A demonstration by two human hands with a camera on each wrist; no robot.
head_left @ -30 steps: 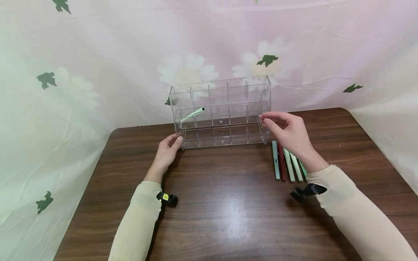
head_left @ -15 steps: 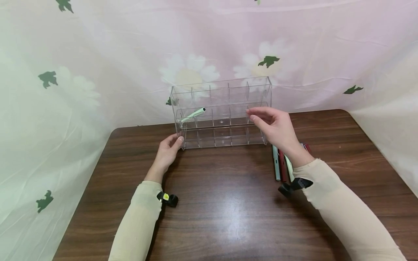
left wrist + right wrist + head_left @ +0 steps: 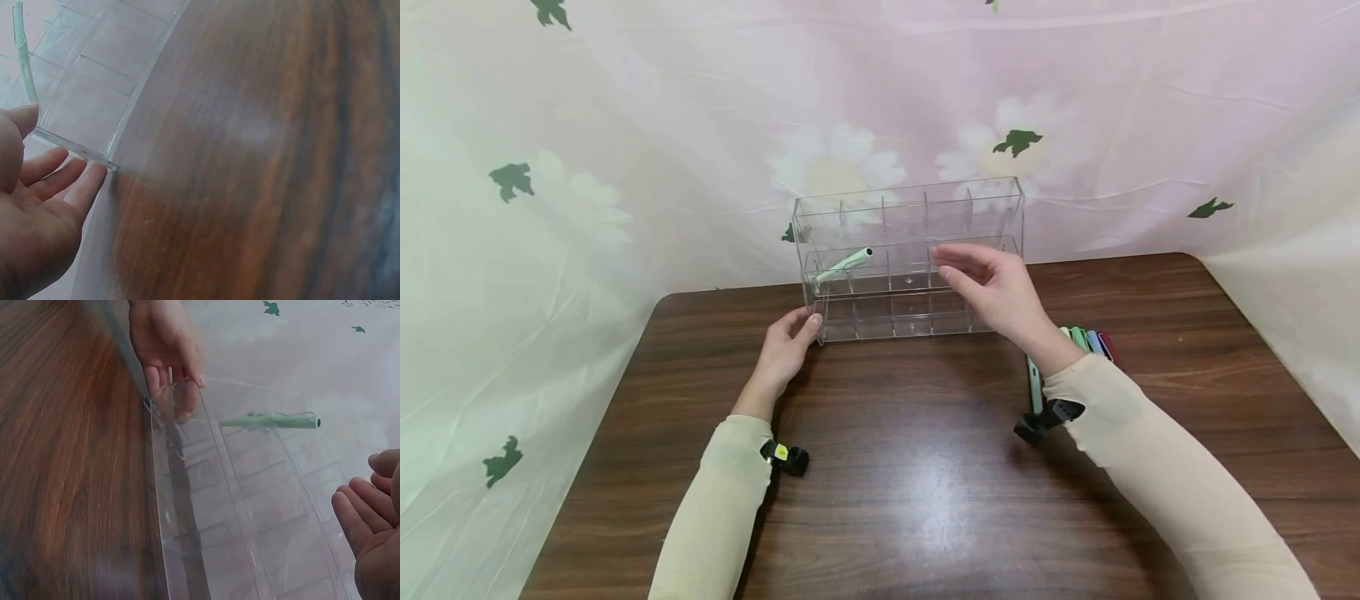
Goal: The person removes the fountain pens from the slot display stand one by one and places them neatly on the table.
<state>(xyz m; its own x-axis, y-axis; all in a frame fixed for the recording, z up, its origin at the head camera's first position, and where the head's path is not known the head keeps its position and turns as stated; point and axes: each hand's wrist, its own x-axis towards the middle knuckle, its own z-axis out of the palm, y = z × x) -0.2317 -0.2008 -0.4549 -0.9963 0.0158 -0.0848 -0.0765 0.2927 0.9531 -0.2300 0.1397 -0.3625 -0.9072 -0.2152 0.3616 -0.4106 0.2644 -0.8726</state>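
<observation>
A clear acrylic pen organizer (image 3: 912, 327) with divided tiers stands at the back of the table, in the middle of the head view. One mint-green pen (image 3: 844, 265) leans diagonally in its leftmost compartment, cap end up and to the right. My left hand (image 3: 781, 346) holds the organizer's lower left corner, thumb at the front and fingers along the side wall. In front of the middle tier, right of the pen, hovers my right hand (image 3: 992, 287); its fingers are loosely bent with nothing between them. The right wrist view shows this hand (image 3: 375, 515) apart from the organizer.
Several pens lie side by side on the wooden table (image 3: 865, 500), partly hidden under my right forearm; a blue-grey pen (image 3: 1035, 385) and a green pen (image 3: 1078, 337) show. A flowered cloth (image 3: 715, 100) hangs close behind the organizer.
My right hand has moved left along the organizer's front, from its right end to nearer the middle. The left hand, the organizer and the leaning pen have stayed in place.
</observation>
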